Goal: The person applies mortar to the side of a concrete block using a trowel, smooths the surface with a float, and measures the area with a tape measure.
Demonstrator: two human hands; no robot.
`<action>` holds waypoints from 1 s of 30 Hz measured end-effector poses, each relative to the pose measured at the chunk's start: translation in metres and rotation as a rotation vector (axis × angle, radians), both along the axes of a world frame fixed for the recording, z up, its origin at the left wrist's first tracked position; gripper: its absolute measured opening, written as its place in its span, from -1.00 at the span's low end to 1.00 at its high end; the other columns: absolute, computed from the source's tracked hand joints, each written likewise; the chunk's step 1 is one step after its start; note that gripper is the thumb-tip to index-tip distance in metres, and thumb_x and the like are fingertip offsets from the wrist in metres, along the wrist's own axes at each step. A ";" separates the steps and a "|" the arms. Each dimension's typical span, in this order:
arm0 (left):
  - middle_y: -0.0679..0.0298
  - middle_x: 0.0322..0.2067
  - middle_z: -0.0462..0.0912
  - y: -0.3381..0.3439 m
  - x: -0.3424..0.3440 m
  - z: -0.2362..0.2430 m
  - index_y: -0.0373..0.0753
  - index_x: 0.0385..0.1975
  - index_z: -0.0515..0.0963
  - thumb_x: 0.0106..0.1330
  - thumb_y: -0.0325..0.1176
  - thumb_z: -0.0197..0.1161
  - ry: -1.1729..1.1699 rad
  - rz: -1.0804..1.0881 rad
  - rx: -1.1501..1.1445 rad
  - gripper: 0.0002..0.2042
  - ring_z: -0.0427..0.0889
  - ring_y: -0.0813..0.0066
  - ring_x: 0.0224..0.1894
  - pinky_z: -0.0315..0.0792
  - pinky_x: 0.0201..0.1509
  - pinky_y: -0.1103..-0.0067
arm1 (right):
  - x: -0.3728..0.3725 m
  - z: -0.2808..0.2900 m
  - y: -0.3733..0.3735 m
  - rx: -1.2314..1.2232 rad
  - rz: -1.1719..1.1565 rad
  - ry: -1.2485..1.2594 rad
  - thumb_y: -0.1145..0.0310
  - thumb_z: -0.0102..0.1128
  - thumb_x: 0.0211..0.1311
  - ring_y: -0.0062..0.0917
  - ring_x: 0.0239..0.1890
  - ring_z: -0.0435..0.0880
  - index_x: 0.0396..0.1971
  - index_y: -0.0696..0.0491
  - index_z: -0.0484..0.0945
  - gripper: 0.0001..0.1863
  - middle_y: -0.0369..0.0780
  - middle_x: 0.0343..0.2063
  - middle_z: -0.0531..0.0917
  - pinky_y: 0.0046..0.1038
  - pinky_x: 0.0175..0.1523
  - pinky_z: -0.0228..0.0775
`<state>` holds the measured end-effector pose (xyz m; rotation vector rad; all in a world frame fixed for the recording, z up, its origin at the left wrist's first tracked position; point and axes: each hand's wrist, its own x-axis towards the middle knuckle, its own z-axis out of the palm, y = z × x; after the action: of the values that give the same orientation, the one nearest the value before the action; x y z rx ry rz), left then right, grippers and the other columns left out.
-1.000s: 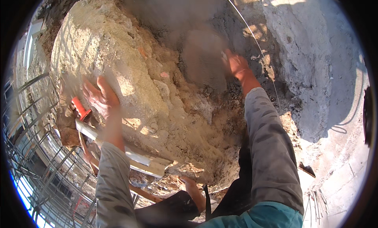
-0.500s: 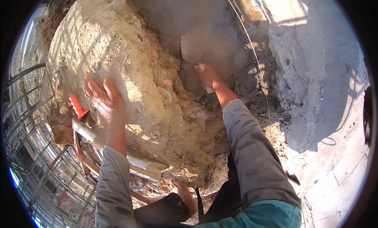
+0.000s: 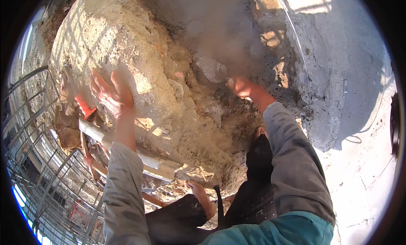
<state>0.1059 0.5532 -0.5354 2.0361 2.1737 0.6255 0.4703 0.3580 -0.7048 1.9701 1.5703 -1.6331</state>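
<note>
My right hand (image 3: 243,87) is closed round the handle of a trowel in the trench. The dusty grey trowel blade (image 3: 210,69) points left against the loose soil, partly veiled by dust. My left hand (image 3: 112,92) is spread with its fingers apart over the sandy slope of a large earth mound (image 3: 110,37); it holds nothing. Close beside it lies a tool with an orange handle (image 3: 85,106) and a guard; the tool's lower part is hidden.
Wire rebar cages (image 3: 36,160) fill the left side. Pale bars (image 3: 158,169) lie below my left hand, near my bare foot (image 3: 202,198). A thin string (image 3: 298,39) runs along the rough grey concrete wall (image 3: 338,75) on the right. Dust hangs over the trench.
My right hand has moved right and slightly nearer with the trowel, whose blade has turned leftward. My left hand stays about where it was. The view has shifted a little; the string appears farther right.
</note>
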 end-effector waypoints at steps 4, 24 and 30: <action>-0.18 0.20 0.33 -0.001 -0.016 -0.002 -0.39 0.27 0.29 0.30 0.03 0.05 -0.034 0.000 0.041 -0.32 0.28 -0.16 0.25 0.15 0.32 0.12 | -0.012 0.035 -0.086 0.088 -0.432 -0.203 0.02 0.06 0.37 -0.12 -0.31 0.66 -0.07 0.15 0.46 -0.55 -0.03 -0.32 0.67 -0.17 -0.12 0.50; -0.19 0.27 0.29 -0.001 -0.022 -0.001 -0.38 0.34 0.21 0.35 0.01 0.01 0.016 -0.022 0.050 -0.32 0.21 -0.14 0.34 0.07 0.40 0.18 | -0.045 0.045 -0.060 -0.032 -0.112 -0.052 0.07 0.03 0.41 -0.24 -0.17 0.65 0.02 0.15 0.41 -0.55 -0.06 -0.25 0.65 -0.33 -0.11 0.52; -0.21 0.22 0.32 0.000 -0.009 0.012 -0.42 0.30 0.25 0.29 0.05 0.04 0.000 -0.017 0.045 -0.28 0.31 -0.15 0.24 0.18 0.33 0.15 | 0.026 0.022 -0.006 0.173 0.368 -0.200 0.08 -0.14 0.49 -0.07 -0.01 0.59 -0.02 0.06 0.38 -0.64 0.07 -0.04 0.56 -0.12 -0.03 0.50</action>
<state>0.0965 0.5536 -0.5236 2.0740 2.1592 0.6791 0.4966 0.3524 -0.6824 1.7187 1.9040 -1.1591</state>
